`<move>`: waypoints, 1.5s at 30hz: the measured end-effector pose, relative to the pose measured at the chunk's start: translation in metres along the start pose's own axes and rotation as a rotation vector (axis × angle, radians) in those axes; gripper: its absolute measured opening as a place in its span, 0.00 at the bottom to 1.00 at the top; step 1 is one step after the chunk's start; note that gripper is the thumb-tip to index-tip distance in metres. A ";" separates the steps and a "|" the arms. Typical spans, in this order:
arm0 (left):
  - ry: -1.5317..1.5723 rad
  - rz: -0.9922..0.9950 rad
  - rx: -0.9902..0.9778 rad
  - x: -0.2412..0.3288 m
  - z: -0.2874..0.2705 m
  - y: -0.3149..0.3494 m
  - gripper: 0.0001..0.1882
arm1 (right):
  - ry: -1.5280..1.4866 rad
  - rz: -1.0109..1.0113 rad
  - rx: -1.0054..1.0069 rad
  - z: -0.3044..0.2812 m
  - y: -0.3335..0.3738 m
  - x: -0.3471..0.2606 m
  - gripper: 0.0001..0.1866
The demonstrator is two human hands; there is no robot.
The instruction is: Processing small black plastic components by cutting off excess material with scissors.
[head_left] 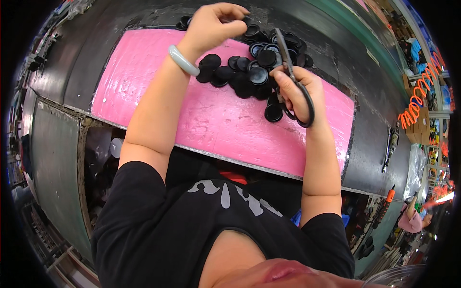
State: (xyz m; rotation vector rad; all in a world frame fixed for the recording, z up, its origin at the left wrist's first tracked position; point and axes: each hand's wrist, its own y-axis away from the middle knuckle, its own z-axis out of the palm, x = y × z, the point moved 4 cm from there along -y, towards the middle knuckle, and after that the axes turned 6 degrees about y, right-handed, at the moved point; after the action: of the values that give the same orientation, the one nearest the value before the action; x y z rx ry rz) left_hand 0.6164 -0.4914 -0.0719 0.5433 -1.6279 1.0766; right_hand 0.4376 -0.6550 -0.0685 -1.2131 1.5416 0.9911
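My right hand point(303, 91) grips a pair of scissors point(283, 49) with black handles, the blades pointing away from me. The scissors are over the right side of a heap of round black caps point(258, 75), some lying cup side up. Above the far left of the heap, my left hand point(216, 25) is closed, its thumb and fingers curled toward each other. Whatever it may hold is too small to make out against the dark caps behind it. A pale bangle point(183, 60) circles my left wrist.
A pink sheet point(225, 122) covers part of the dark workbench point(336, 57) under the caps. At the right hang an orange coiled hose point(417, 101) and an orange-handled tool point(390, 196). Another person point(411, 221) in pink is at the far right, near crowded shelves.
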 end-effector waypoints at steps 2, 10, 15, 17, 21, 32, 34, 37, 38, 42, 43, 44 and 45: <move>-0.415 0.088 0.218 -0.001 -0.022 -0.004 0.11 | 0.000 -0.049 0.066 -0.005 0.000 -0.007 0.12; -1.085 0.563 0.237 -0.007 -0.012 -0.001 0.09 | -0.058 -0.105 0.200 -0.018 -0.008 -0.006 0.12; -0.924 0.478 -0.134 -0.048 0.023 -0.001 0.11 | -0.046 -0.119 0.174 -0.013 -0.009 -0.003 0.12; -0.959 0.417 -0.161 -0.049 0.023 -0.002 0.11 | -0.038 -0.121 0.173 -0.013 -0.009 0.000 0.12; -0.961 0.307 -0.175 -0.042 0.024 0.000 0.10 | 0.016 -0.095 0.156 -0.010 -0.009 0.001 0.12; 0.413 -0.223 -0.108 -0.027 0.031 0.002 0.07 | 0.460 -0.305 0.311 -0.011 -0.007 0.006 0.16; 0.762 -0.282 -0.228 -0.004 0.041 0.009 0.06 | 0.662 -0.324 0.371 -0.011 -0.004 -0.003 0.16; 0.687 -0.284 -0.284 0.007 0.046 0.016 0.06 | 0.806 -0.352 0.414 -0.012 -0.005 -0.005 0.18; 0.629 -0.269 -0.255 0.005 0.048 0.018 0.06 | 0.827 -0.375 0.416 -0.012 -0.005 -0.006 0.19; 0.546 -0.119 -0.211 0.012 0.044 0.017 0.13 | 0.780 -0.366 0.359 -0.014 -0.003 -0.010 0.21; 0.540 -0.095 -0.186 0.010 0.042 0.016 0.13 | 0.763 -0.381 0.338 -0.015 -0.003 -0.011 0.22; 0.535 -0.070 -0.162 0.009 0.041 0.015 0.14 | 0.746 -0.397 0.316 -0.015 -0.003 -0.011 0.23; 0.522 -0.060 -0.157 0.008 0.041 0.014 0.15 | 0.729 -0.413 0.294 -0.016 -0.003 -0.011 0.24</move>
State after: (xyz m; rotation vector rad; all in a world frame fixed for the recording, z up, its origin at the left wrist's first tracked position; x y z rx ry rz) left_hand 0.5812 -0.5176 -0.0709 0.1821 -1.2132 0.9386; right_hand 0.4393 -0.6679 -0.0536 -1.6803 1.7790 0.0251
